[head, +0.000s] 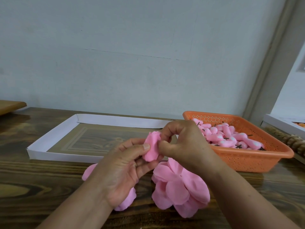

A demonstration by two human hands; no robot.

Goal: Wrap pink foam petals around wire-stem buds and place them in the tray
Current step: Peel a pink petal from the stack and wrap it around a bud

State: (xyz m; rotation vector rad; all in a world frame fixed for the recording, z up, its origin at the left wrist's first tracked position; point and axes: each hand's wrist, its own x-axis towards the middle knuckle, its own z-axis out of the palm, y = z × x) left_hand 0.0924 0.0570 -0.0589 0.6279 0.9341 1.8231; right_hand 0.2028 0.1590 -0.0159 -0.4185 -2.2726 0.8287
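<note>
No finished flower is seen in the white tray (49, 144), so the work is judged to be at an early stage; many buds are left in the orange basket (247, 162), and loose petals (179, 187) are heaped below the hands. The wrapped bud (151, 147) is pinched between thumb and fingers of the left hand (122, 171), while its upper edge is pinched by the curled fingers of the right hand (183, 142).

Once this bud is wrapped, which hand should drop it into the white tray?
Probably the left hand: it already grips the wrapped bud and sits nearest the white tray. The right hand only pinches the petal edge, nearer the orange basket.
</note>
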